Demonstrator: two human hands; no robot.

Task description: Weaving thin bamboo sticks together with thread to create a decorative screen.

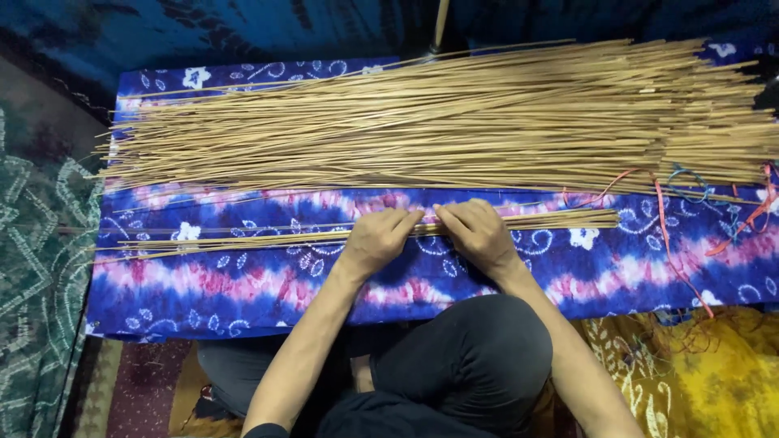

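A small bundle of thin tan sticks (243, 238) lies lengthwise across a blue, pink and white tie-dye cloth (454, 284). My left hand (380, 237) and my right hand (477, 230) rest side by side on the middle of this bundle, fingers curled over the sticks, fingertips almost touching. Beyond my hands lies a much larger heap of the same long thin sticks (454, 122), spread across the far part of the cloth. My knees in dark trousers (462, 357) show at the near edge.
Loose orange and teal strings (682, 195) lie on the cloth at the right. A yellow patterned cloth (690, 373) is at the lower right, a green patterned rug (36, 243) at the left. A dark blue fabric (243, 28) hangs behind.
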